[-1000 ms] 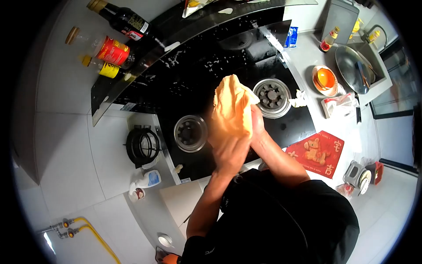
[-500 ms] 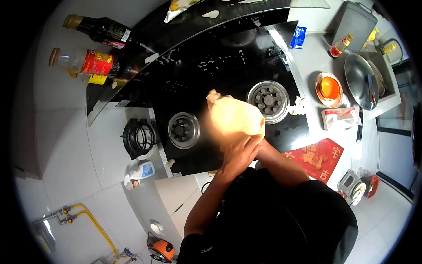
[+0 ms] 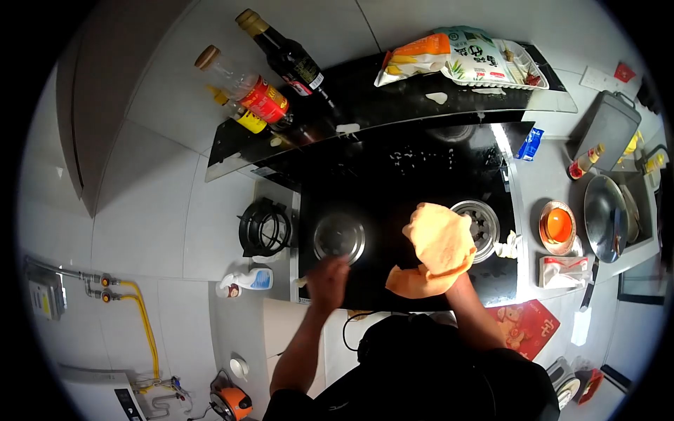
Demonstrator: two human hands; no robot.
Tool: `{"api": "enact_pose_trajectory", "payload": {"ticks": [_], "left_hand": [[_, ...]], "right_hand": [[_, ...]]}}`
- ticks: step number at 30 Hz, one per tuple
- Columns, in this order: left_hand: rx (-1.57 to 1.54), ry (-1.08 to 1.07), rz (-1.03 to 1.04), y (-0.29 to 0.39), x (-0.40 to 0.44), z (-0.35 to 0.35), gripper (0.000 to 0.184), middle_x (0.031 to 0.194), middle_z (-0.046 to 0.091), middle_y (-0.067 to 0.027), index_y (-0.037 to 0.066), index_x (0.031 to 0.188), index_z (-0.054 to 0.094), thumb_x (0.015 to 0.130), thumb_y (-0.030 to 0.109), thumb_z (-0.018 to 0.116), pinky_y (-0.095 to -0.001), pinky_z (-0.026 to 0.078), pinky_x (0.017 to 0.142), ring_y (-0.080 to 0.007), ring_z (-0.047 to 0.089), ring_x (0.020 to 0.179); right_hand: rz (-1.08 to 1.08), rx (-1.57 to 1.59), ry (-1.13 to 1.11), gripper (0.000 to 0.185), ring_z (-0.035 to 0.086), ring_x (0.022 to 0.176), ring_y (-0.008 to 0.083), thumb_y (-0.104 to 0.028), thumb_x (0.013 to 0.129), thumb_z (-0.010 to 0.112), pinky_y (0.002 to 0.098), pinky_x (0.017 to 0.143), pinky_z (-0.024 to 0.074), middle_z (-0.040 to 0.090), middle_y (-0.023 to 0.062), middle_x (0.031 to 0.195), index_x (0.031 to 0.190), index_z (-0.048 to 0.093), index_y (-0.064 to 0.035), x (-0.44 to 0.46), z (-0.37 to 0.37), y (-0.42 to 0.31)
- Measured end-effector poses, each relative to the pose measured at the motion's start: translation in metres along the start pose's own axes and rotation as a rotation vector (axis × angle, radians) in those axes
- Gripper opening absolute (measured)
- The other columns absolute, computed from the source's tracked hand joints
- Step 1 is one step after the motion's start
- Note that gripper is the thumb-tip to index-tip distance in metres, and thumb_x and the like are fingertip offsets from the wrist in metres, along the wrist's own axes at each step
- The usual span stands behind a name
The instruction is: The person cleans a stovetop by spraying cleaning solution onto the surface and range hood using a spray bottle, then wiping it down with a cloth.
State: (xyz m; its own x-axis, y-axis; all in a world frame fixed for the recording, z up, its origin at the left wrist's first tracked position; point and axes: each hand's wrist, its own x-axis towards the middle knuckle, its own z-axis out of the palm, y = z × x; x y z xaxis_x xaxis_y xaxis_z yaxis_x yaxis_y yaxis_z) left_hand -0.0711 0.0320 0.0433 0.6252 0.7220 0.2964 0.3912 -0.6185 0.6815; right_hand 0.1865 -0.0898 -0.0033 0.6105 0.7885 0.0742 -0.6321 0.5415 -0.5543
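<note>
Two burners (image 3: 339,238) on black cooktop (image 3: 385,235)

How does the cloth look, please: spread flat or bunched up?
Bunched up: the cloth curls at its edges, with a flap jutting out at lower left.

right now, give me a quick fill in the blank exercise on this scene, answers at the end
The cloth is at the end of the ____ arm.
The left hand is nearer the ____ burner.
The mat is mostly ____.

Missing words: right; left; red.
</note>
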Motion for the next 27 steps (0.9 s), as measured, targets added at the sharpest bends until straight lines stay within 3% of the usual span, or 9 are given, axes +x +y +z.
{"api": "enact_pose_trajectory", "payload": {"ticks": [2, 7, 9, 13, 16, 18, 22, 25, 27], "left_hand": [[-0.013, 0.161, 0.263, -0.017, 0.025, -0.035, 0.018, 0.08, 0.071, -0.0114, 0.004, 0.106, 0.076, 0.098, 0.013, 0.062, -0.0335, 0.054, 0.07, -0.0233, 0.068, 0.072], [-0.185, 0.311, 0.015, -0.064, 0.033, -0.086, 0.039, 0.074, 0.064, -0.0036, -0.002, 0.098, 0.073, 0.107, 0.028, 0.051, -0.0288, 0.045, 0.067, -0.0123, 0.058, 0.071], [-0.125, 0.308, -0.062, -0.091, 0.016, -0.096, 0.038, 0.073, 0.063, -0.0024, -0.002, 0.098, 0.073, 0.107, 0.025, 0.048, -0.029, 0.041, 0.062, -0.0112, 0.055, 0.068], [-0.04, 0.245, -0.232, -0.128, -0.016, -0.102, 0.04, 0.072, 0.061, -0.0026, -0.002, 0.093, 0.073, 0.108, 0.026, 0.048, -0.0286, 0.042, 0.063, -0.0117, 0.054, 0.068], [-0.211, 0.282, -0.436, -0.183, -0.055, -0.097, 0.041, 0.075, 0.063, -0.0049, -0.001, 0.087, 0.071, 0.108, 0.024, 0.047, -0.0292, 0.047, 0.068, -0.0129, 0.059, 0.073], [-0.243, 0.138, -0.329, -0.222, -0.079, -0.093, 0.039, 0.083, 0.067, -0.0078, -0.002, 0.086, 0.069, 0.108, 0.024, 0.048, -0.0304, 0.052, 0.074, -0.0147, 0.065, 0.081], [-0.426, -0.292, -0.374, -0.136, -0.069, -0.057, 0.029, 0.106, 0.072, -0.0108, -0.002, 0.128, 0.067, 0.101, 0.006, 0.06, -0.0278, 0.052, 0.092, -0.0143, 0.065, 0.101], [-0.353, -0.597, -0.075, -0.086, -0.03, -0.026, 0.083, 0.146, 0.057, -0.018, 0.002, 0.153, 0.045, 0.08, 0.011, 0.085, -0.0383, 0.049, 0.105, -0.025, 0.058, 0.129], [-0.371, -0.691, 0.059, -0.05, -0.005, -0.004, 0.112, 0.164, 0.035, -0.0202, 0.003, 0.162, 0.024, 0.073, 0.019, 0.09, -0.0416, 0.031, 0.123, -0.0324, 0.033, 0.153]], "right_hand": [[0.134, 0.638, -0.014, 0.049, 0.061, 0.101, 0.0254, -0.037, 0.093, 0.058, 0.0379, 0.086, 0.0519, 0.06, 0.0105, 0.104, 0.12, 0.056, 0.0032, -0.003, 0.0, -0.003], [0.064, 0.632, -0.011, 0.058, 0.064, 0.098, 0.0348, -0.042, 0.099, 0.053, 0.0441, 0.091, 0.0559, 0.064, 0.0242, 0.111, 0.126, 0.053, 0.0095, -0.004, -0.041, 0.032], [-0.045, 0.441, 0.15, 0.045, 0.067, 0.081, 0.0356, -0.034, 0.1, 0.052, 0.0462, 0.079, 0.0587, 0.065, 0.0258, 0.099, 0.108, 0.058, 0.0098, -0.017, -0.021, 0.023], [0.213, 0.83, 0.104, 0.054, 0.069, 0.081, 0.029, -0.044, 0.107, 0.046, 0.0456, 0.075, 0.0574, 0.066, 0.0175, 0.097, 0.113, 0.059, 0.0081, -0.024, -0.004, 0.007], [0.163, 0.858, -0.107, 0.053, 0.068, 0.088, 0.0264, -0.041, 0.104, 0.056, 0.0411, 0.08, 0.0567, 0.066, 0.0149, 0.102, 0.117, 0.058, 0.0101, -0.028, -0.01, 0.01], [-0.081, 0.593, 0.148, 0.047, 0.067, 0.086, 0.0262, -0.037, 0.103, 0.058, 0.0384, 0.074, 0.0565, 0.066, 0.0163, 0.099, 0.113, 0.059, 0.0084, -0.036, 0.011, 0.008], [-0.27, 0.466, 0.175, 0.039, 0.068, 0.084, 0.0271, -0.033, 0.101, 0.063, 0.0394, 0.072, 0.0575, 0.068, 0.0162, 0.104, 0.115, 0.061, 0.004, -0.031, 0.039, 0.028], [-0.256, 0.451, 0.231, 0.039, 0.07, 0.089, 0.0255, -0.034, 0.103, 0.061, 0.0363, 0.075, 0.0589, 0.07, 0.0153, 0.111, 0.121, 0.06, 0.0006, -0.025, 0.086, 0.038], [-0.109, 0.525, 0.265, 0.034, 0.066, 0.08, 0.0233, -0.037, 0.108, 0.051, 0.0341, 0.071, 0.0564, 0.067, 0.0096, 0.1, 0.11, 0.059, -0.0036, -0.024, 0.123, 0.031]]}}
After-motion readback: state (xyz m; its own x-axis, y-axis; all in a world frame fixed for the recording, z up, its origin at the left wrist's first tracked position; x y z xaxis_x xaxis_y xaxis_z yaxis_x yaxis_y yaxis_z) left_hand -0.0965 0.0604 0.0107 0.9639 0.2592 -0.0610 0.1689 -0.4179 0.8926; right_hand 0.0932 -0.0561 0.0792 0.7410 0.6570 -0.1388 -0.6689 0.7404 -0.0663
